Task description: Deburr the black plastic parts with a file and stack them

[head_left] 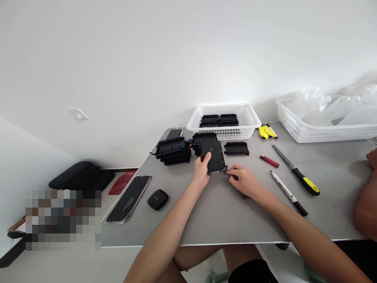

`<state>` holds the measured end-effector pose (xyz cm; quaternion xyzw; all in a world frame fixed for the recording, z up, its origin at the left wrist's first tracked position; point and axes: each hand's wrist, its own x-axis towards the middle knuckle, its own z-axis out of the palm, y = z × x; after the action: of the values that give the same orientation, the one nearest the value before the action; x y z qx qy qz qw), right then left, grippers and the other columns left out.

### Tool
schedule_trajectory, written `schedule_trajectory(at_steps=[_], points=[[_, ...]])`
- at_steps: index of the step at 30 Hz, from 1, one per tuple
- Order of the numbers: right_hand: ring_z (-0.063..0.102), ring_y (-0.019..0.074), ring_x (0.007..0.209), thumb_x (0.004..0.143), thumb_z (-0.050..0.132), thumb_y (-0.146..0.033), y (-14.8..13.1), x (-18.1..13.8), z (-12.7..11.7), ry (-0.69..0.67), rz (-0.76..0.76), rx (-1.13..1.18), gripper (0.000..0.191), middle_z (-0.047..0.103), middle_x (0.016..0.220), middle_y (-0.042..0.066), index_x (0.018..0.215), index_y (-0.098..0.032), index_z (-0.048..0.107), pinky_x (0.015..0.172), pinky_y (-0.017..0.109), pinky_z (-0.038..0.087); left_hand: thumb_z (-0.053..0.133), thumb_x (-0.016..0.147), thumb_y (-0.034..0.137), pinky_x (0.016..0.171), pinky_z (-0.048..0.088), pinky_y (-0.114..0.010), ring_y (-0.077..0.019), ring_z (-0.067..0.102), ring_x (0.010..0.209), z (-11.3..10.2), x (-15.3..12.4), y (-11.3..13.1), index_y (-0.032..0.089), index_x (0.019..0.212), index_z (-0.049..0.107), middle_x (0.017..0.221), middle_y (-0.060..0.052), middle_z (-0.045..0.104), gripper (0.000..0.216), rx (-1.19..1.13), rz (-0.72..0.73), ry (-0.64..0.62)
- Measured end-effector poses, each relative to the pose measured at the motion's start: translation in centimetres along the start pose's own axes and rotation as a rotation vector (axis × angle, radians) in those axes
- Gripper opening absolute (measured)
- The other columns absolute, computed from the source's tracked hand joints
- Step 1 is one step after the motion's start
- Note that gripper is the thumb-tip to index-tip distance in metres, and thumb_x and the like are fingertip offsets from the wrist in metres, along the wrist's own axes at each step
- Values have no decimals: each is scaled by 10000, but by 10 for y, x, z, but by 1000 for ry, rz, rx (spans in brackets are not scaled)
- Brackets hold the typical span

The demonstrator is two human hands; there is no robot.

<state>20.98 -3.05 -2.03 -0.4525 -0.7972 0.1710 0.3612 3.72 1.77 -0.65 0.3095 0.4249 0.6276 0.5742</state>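
My left hand (202,169) grips a flat black plastic panel (212,155) with toothed edges, thumb on its broad face, tilted above the table. Close to the panel's lower right corner, my right hand (243,180) is closed around a small dark tool (226,172) with a greyish tip. Most of that tool is hidden by the fingers, and its exact kind does not show. Behind the left hand stand a stack of similar black panels (173,150) and a second pile (203,137). One more toothed panel (236,148) lies flat to the right.
A white basket (224,134) holds several black panels; another basket (324,133) holds clear plastic bags. On the right lie a file (297,171), a marker (288,192), a red lighter (269,160) and yellow-handled tools (265,131). A phone (129,199) and black case (158,199) lie left. Another person's arm (366,196) rests far right.
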Motion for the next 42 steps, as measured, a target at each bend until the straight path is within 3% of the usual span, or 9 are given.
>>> schedule_trajectory(at_steps=[2, 7, 9, 15, 21, 26, 33, 38, 42], points=[[625, 151, 739, 823, 492, -112, 0, 1, -7, 44, 53, -9, 303, 660, 895, 52, 981, -196, 737, 712, 284, 495, 803, 642, 478, 753, 550, -334, -213, 684, 792, -4, 3, 3, 149, 981, 660, 913, -88, 723, 493, 66, 59, -9], [621, 185, 848, 897, 465, -202, 1, 11, -34, 556, 122, -2, 313, 647, 955, 78, 1100, -205, 703, 773, 321, 513, 782, 690, 429, 736, 488, -283, -231, 650, 851, 0, -11, 7, 168, 951, 700, 905, -75, 713, 378, 517, 306, -211], [612, 192, 869, 925, 446, -218, -2, 12, -39, 612, 45, -34, 332, 631, 968, 88, 1157, -225, 683, 793, 339, 518, 783, 693, 408, 688, 459, -268, -226, 636, 786, 5, -20, 5, 183, 918, 713, 839, -64, 707, 326, 620, 309, -309], [575, 194, 897, 936, 407, -151, -2, 10, -37, 315, -237, -164, 427, 602, 1009, 95, 1276, -303, 616, 799, 362, 513, 775, 694, 372, 655, 433, -261, -199, 578, 664, 9, -28, 2, 213, 744, 675, 663, -16, 637, 194, 678, 382, -333], [592, 188, 796, 892, 418, -152, 31, 12, -49, 323, 31, -187, 358, 606, 959, 86, 1066, -216, 723, 741, 355, 503, 799, 676, 374, 662, 448, -265, -218, 621, 741, 7, -27, 16, 187, 871, 708, 815, -61, 695, 285, 578, 309, -253], [609, 190, 844, 905, 447, -200, 25, 15, -56, 473, 104, -56, 328, 627, 970, 81, 1111, -199, 702, 775, 340, 506, 780, 694, 370, 620, 450, -254, -204, 618, 690, 7, -26, 20, 195, 830, 723, 749, -44, 697, 229, 737, 341, -365], [605, 194, 946, 951, 463, -277, 6, 16, -52, 180, -117, 92, 319, 624, 1060, 73, 1213, -255, 644, 812, 347, 509, 835, 611, 322, 791, 493, -307, -239, 651, 830, 8, -25, 22, 244, 989, 731, 891, -42, 731, 400, 737, 337, -403], [611, 203, 915, 909, 535, -295, 13, 17, -50, 106, -25, 84, 289, 650, 1036, 74, 1165, -226, 651, 782, 342, 494, 865, 544, 230, 997, 434, -389, -298, 639, 1024, 11, -28, 26, 279, 965, 749, 992, -53, 736, 439, 602, 291, -404], [568, 177, 715, 864, 553, -317, 20, 18, -47, 27, 146, 80, 200, 659, 826, 36, 951, -180, 671, 651, 304, 437, 867, 537, 214, 990, 441, -397, -274, 643, 977, 9, -26, 27, 292, 1021, 734, 940, -45, 727, 508, 655, 335, -382]])
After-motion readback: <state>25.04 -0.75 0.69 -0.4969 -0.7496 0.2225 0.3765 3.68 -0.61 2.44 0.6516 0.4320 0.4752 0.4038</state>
